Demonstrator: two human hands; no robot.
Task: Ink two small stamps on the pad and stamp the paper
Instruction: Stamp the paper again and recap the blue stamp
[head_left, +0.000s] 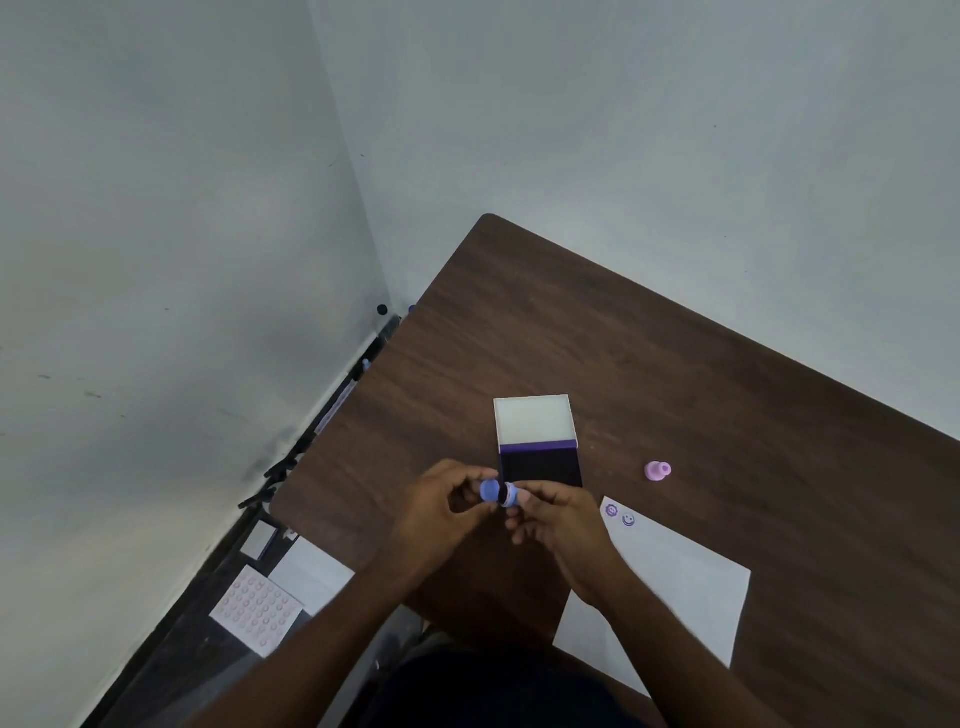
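Note:
A small blue stamp (500, 491) is held sideways just above the table, in front of the ink pad (541, 466). My left hand (447, 512) pinches its blue end, which may be a cap, and my right hand (558, 519) holds the other end. The pad's dark purple surface is exposed, with its white lid (534, 420) flipped back behind it. A pink stamp (657, 471) lies on its side to the right of the pad. White paper (670, 577) lies at the right, with two purple prints (620, 514) in its far corner.
The dark wooden table (571, 338) stands in a room corner between grey walls. On the floor at the left lie a sheet full of pink prints (257, 609), a blank white sheet (311, 571) and a small white box (261, 540).

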